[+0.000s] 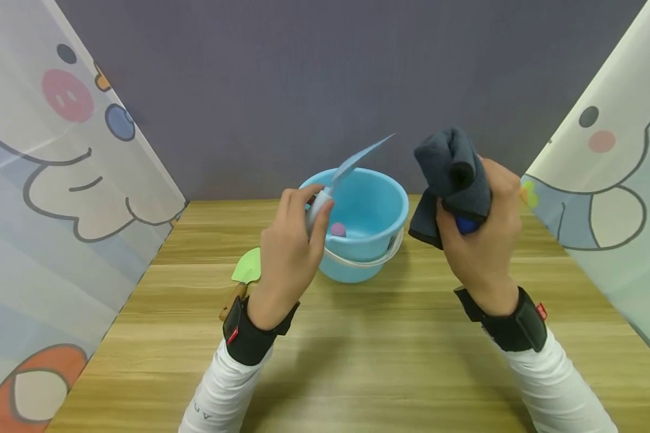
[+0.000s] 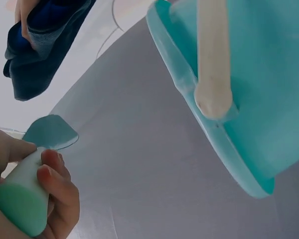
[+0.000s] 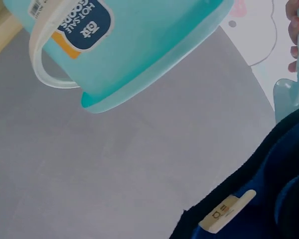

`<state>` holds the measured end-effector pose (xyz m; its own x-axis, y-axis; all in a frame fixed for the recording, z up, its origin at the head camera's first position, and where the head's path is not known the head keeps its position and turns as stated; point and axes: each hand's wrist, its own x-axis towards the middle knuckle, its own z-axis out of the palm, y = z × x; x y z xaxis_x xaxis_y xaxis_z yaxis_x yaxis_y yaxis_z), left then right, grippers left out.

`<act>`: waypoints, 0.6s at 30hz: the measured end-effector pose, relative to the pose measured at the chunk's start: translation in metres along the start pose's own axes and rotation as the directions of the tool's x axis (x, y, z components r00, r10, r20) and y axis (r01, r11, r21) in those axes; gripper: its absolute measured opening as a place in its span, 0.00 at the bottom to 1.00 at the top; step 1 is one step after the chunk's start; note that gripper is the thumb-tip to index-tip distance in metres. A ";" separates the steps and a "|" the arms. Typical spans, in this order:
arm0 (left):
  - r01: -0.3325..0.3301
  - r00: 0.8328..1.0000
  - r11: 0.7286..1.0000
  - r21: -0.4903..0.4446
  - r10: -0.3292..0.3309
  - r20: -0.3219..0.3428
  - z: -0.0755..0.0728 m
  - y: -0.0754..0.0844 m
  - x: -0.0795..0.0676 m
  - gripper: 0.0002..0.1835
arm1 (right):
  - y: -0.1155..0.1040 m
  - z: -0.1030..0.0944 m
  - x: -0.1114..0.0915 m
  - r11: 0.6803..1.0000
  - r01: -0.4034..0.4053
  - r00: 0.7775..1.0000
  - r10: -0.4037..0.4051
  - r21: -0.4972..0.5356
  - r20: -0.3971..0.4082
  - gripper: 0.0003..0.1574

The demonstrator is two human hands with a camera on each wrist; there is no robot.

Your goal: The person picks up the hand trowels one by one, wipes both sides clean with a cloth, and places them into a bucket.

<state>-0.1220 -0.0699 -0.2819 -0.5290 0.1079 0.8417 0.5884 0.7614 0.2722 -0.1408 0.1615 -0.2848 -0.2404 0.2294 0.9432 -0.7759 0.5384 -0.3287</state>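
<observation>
My left hand (image 1: 292, 246) grips a small pale-blue trowel (image 1: 352, 167) by its whitish handle, blade pointing up over the bucket's rim. The left wrist view shows the handle's green end (image 2: 22, 209) between thumb and fingers. My right hand (image 1: 490, 228) holds a bunched dark grey-blue cloth (image 1: 452, 171) in the air, right of the bucket; a bright blue part shows under it. A cream tag (image 3: 226, 211) lies against the cloth in the right wrist view. Between the hands stands a light-blue bucket (image 1: 357, 273) with a white handle lowered at its front. A purple round thing (image 1: 337, 229) sits inside.
A trowel with a green blade (image 1: 247, 266) and wooden handle lies on the wooden table (image 1: 368, 373), partly behind my left hand. A grey wall (image 1: 325, 78) rises behind the bucket. Cartoon-printed sheets (image 1: 49, 180) flank the table on both sides.
</observation>
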 end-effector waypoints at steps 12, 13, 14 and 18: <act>0.002 0.996 0.998 -0.055 0.003 0.088 0.004 0.004 -0.003 0.16 | -0.019 0.013 -0.020 0.973 0.210 0.978 -0.206 0.096 -0.043 0.27; -0.005 0.995 0.998 -0.063 0.011 0.095 0.004 0.005 -0.004 0.16 | -0.019 0.014 -0.023 0.968 0.232 0.973 -0.230 0.101 -0.027 0.27; -0.011 0.995 0.998 -0.067 0.018 0.101 0.005 0.006 -0.004 0.16 | -0.019 0.016 -0.025 0.963 0.250 0.968 -0.251 0.104 -0.009 0.26; -0.029 0.990 0.996 -0.079 0.040 0.138 0.006 0.011 -0.007 0.16 | -0.020 0.021 -0.032 0.949 0.301 0.950 -0.307 0.091 0.060 0.25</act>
<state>-0.1157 -0.0589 -0.2873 -0.5844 0.2257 0.7794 0.6499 0.7053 0.2830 -0.1298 0.1261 -0.3070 -0.0246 0.0039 0.9997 -0.8622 0.5061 -0.0232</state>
